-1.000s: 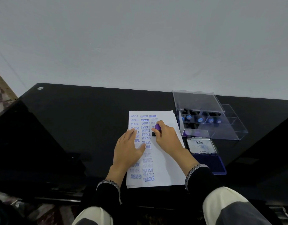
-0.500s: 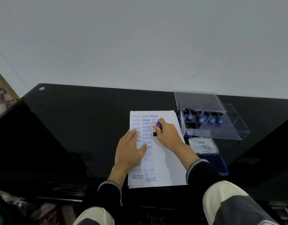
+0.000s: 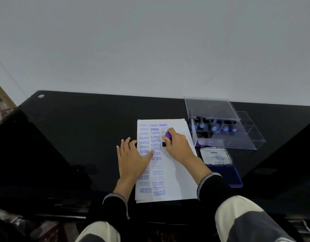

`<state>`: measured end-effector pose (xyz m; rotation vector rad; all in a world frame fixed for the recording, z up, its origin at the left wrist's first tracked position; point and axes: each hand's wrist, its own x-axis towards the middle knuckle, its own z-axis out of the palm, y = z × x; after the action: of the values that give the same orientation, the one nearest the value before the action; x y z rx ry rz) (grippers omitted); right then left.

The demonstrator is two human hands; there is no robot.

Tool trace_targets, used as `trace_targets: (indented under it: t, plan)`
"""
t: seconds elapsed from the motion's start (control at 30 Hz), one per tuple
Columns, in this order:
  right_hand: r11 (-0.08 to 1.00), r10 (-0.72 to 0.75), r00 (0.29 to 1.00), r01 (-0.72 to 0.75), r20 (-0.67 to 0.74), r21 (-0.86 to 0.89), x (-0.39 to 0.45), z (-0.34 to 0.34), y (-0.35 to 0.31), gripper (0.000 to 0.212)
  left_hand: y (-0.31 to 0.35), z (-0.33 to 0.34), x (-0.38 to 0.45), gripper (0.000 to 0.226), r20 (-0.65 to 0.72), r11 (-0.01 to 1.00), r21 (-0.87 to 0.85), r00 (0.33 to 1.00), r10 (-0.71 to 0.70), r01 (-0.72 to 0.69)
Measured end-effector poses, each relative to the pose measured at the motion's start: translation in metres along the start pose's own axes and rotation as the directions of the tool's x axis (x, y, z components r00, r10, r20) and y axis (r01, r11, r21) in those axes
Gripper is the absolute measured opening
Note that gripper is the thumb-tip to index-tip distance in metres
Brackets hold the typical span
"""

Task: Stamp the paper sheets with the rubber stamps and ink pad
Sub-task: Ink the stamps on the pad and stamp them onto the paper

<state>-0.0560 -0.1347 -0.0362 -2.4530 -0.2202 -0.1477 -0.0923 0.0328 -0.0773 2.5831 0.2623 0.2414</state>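
Observation:
A small stack of white paper sheets lies on the black glass table, its left half covered with blue stamped words. My right hand grips a rubber stamp with a purple knob and holds its black base down on the sheet's upper middle. My left hand lies flat with fingers spread, pressing the paper's left edge and partly the table. The open ink pad sits right of the paper, its lid up.
A clear plastic case with several blue-knobbed stamps stands behind the ink pad, its lid raised. The black table runs to a white wall. My knees show below the table's front edge.
My left hand has slid left, toward the paper's left edge. My right hand keeps the stamp on the sheet at nearly the same spot.

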Motion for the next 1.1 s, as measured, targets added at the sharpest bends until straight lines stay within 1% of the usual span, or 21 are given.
trace_targets:
  t: [0.17,0.4,0.7,0.8,0.97,1.1]
  plan:
    - [1.000,-0.004,1.000,0.004,0.000,0.017,-0.002,0.000,0.000,0.013,0.000,0.000,-0.001,0.083,-0.009,1.000,0.008,1.000,0.003,-0.003]
    - [0.998,-0.051,0.997,0.054,-0.064,0.040,-0.012,0.006,0.004,0.012,-0.001,0.001,0.000,0.085,0.002,1.000,0.025,1.000,0.008,-0.008]
    - [1.000,-0.003,1.000,0.002,0.023,0.025,0.005,0.000,0.001,0.015,-0.001,0.004,0.001,0.085,-0.009,0.999,0.038,1.000,0.009,-0.008]
    - [0.999,-0.018,1.000,0.019,-0.003,0.035,0.001,0.003,0.003,0.011,-0.001,0.004,0.001,0.085,-0.006,0.999,0.051,1.000,0.008,-0.007]
    - [0.995,-0.075,0.993,0.080,-0.087,0.057,-0.012,0.010,0.006,0.013,-0.002,0.004,0.000,0.085,-0.007,0.998,0.058,1.000,0.020,-0.020]
    - [0.995,-0.073,0.994,0.079,-0.078,0.067,-0.011,0.010,0.007,0.013,-0.001,0.004,0.001,0.085,-0.005,0.998,0.058,1.000,0.017,-0.017]
